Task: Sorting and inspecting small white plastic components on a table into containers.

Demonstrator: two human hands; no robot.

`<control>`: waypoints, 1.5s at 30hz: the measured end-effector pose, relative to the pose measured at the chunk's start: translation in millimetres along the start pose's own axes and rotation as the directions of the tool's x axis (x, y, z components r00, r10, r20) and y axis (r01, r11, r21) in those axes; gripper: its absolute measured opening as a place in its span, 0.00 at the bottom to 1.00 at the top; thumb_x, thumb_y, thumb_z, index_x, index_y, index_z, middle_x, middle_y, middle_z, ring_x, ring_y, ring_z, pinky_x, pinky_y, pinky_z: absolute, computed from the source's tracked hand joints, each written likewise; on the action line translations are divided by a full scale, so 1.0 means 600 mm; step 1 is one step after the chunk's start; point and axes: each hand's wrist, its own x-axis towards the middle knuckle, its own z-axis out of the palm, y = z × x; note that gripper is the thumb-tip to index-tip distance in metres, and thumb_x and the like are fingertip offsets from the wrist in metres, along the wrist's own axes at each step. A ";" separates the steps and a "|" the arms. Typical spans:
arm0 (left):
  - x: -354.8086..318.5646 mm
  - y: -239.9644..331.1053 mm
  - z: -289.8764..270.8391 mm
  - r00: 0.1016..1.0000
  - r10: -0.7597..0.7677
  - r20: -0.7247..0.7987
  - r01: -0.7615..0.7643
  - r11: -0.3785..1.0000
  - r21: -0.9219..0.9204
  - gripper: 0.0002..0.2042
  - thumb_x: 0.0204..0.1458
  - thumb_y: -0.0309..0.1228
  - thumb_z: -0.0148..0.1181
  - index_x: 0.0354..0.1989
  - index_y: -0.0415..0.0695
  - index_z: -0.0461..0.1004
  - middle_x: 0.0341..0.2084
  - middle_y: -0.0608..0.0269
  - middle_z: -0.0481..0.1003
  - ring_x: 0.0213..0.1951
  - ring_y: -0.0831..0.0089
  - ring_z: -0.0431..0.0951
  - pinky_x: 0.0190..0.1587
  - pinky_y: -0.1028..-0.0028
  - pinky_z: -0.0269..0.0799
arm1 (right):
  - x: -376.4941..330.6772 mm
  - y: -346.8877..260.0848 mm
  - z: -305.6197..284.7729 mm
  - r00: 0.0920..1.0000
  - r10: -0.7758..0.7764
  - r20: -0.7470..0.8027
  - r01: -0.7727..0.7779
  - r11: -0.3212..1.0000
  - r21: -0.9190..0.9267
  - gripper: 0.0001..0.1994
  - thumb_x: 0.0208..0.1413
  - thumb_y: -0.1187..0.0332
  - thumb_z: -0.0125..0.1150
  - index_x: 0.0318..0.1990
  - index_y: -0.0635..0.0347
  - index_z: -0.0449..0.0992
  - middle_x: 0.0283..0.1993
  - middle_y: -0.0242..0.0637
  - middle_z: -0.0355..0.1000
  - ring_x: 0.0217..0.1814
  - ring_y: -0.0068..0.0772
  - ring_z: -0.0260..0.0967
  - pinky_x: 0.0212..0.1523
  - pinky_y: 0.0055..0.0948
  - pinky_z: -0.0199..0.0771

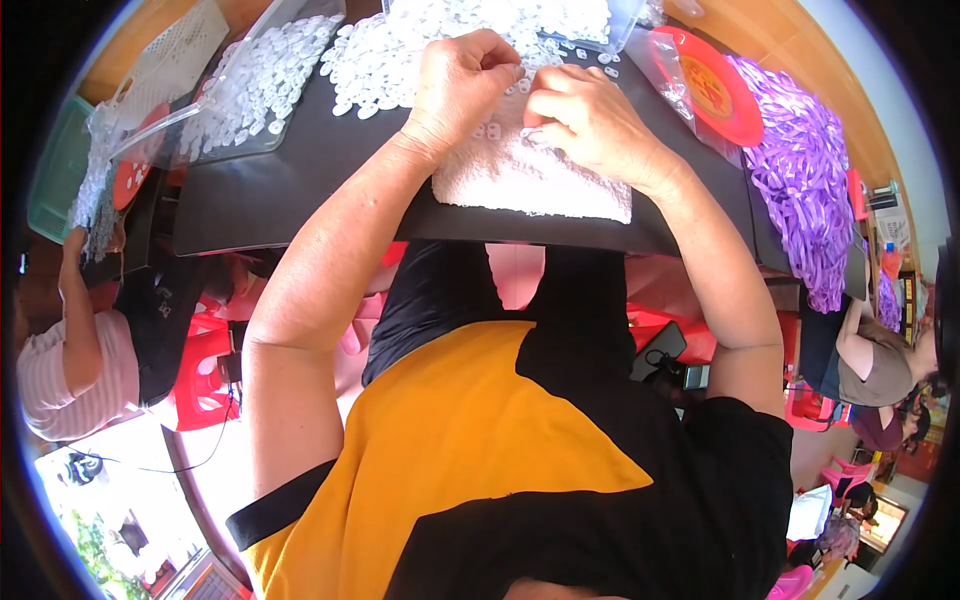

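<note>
My left hand (465, 85) and my right hand (592, 118) are close together above a folded white towel (535, 185) at the table's near edge. The left thumb and fingers are pinched, and whatever is between them is too small to make out. On the right, the fingers are curled in, with something small and pale at their tips that I cannot name. A few small white plastic pieces with holes (488, 131) lie on the towel by my left wrist. A large heap of the same white pieces (375, 65) spreads just beyond my hands.
A clear tray of white pieces (255, 90) stands to the left, and a clear bin (625, 22) at the back. To the right are a red plate (715, 85) and a pile of purple ribbons (800, 160). Another person's arm (80, 310) reaches in at far left.
</note>
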 end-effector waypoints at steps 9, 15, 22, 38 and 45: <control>-0.007 0.035 -0.006 0.983 -0.154 0.103 0.179 0.931 -0.318 0.08 0.51 0.25 0.62 0.39 0.40 0.79 0.25 0.70 0.76 0.24 0.86 0.69 0.27 0.84 0.65 | 0.010 0.028 -0.027 0.901 0.431 0.042 -0.330 0.620 0.712 0.07 0.56 0.69 0.60 0.34 0.65 0.76 0.27 0.27 0.70 0.31 0.17 0.62 0.33 0.24 0.64; -0.007 0.047 -0.004 0.960 -0.213 0.180 0.268 0.881 -0.389 0.06 0.54 0.25 0.61 0.39 0.40 0.79 0.24 0.70 0.76 0.24 0.86 0.70 0.25 0.84 0.63 | 0.015 0.037 -0.052 0.884 0.435 0.171 -0.412 0.553 0.724 0.08 0.58 0.66 0.59 0.35 0.62 0.77 0.27 0.28 0.72 0.33 0.16 0.67 0.36 0.19 0.61; -0.007 0.039 0.005 0.955 -0.228 0.188 0.284 0.882 -0.375 0.06 0.54 0.29 0.64 0.35 0.40 0.78 0.23 0.69 0.75 0.23 0.86 0.70 0.24 0.84 0.63 | 0.017 0.040 -0.037 0.877 0.466 0.122 -0.376 0.506 0.776 0.08 0.58 0.66 0.58 0.33 0.62 0.77 0.23 0.27 0.69 0.25 0.16 0.66 0.27 0.17 0.59; -0.015 0.040 0.011 0.954 -0.170 0.247 0.205 0.971 -0.126 0.04 0.51 0.25 0.63 0.33 0.40 0.77 0.23 0.71 0.75 0.26 0.85 0.69 0.31 0.82 0.67 | -0.015 0.127 -0.048 0.754 0.624 -0.207 -0.580 0.779 0.238 0.11 0.53 0.58 0.62 0.34 0.56 0.80 0.28 0.40 0.76 0.30 0.38 0.76 0.32 0.33 0.70; -0.010 0.013 0.014 0.987 0.058 0.149 -0.073 0.993 0.098 0.02 0.46 0.24 0.60 0.28 0.41 0.74 0.25 0.62 0.74 0.27 0.71 0.74 0.33 0.72 0.72 | -0.034 0.155 -0.018 0.805 0.558 -0.203 -0.592 0.779 -0.208 0.08 0.55 0.64 0.59 0.39 0.52 0.80 0.37 0.40 0.77 0.41 0.46 0.75 0.40 0.44 0.72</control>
